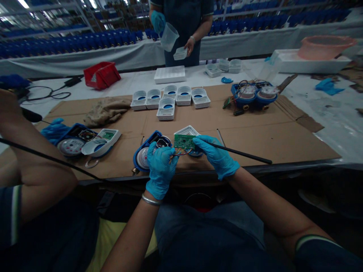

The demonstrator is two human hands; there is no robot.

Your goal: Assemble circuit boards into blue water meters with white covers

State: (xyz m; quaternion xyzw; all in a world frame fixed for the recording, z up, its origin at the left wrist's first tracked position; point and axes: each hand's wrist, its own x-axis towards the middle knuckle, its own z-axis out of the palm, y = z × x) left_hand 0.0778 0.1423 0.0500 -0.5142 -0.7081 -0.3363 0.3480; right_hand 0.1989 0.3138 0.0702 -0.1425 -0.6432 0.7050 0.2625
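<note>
Just right of the blue meter (142, 157), holding up a green circuit board (183, 142), with a white case (189, 130) just behind or below it. Gripping the board's right end between thumb and fingers of the gloved right hand (214, 154), and seemingly clasping a black rod (241, 152) in the same hand too (kinda greedy, lol), pointing its free end away from the meter. Pinching the coloured wires (183, 152) right beside the meter with the gloved left hand (161, 168); not clear from this angle about touching the meter itself. Probably holding the board by its end to avoid covering the components, and likely gathering the wires near the meter to leave them some slack instead of tugging. Running the board's long axis roughly left to right, aiming one short end toward the meter and the other away from it, tilting the chip side up into view instead of laying it flat.
</note>
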